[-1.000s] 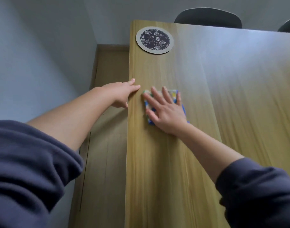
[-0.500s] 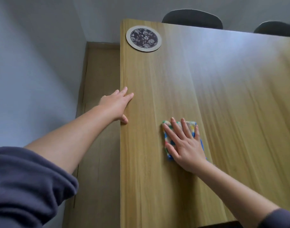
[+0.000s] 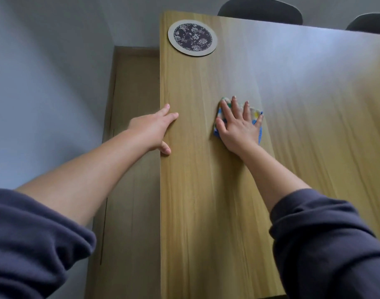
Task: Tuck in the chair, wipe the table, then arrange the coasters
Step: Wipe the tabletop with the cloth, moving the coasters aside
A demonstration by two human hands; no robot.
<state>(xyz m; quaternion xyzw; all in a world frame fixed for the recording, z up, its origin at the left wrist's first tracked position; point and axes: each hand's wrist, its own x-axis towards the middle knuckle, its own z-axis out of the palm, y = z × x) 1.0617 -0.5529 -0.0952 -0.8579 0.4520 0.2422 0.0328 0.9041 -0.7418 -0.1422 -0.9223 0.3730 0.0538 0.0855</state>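
A long wooden table (image 3: 206, 190) fills the view. My right hand (image 3: 236, 128) lies flat with spread fingers on a small folded cloth (image 3: 255, 113), blue with pale and yellow patches, pressing it onto the tabletop. My left hand (image 3: 154, 130) rests on the table's left edge, fingers straight on top and thumb down the side. A round coaster (image 3: 192, 38) with a dark floral centre and pale rim lies at the far left corner. The top of a dark chair back (image 3: 260, 9) shows beyond the far edge.
A second dark chair back (image 3: 370, 21) peeks in at the far right. A grey wall runs close along the left, with a narrow strip of wooden floor (image 3: 130, 169) between it and the table.
My right hand slid the cloth toward me and to the right, then pushed it away again up the table. My left hand stays on the left edge.
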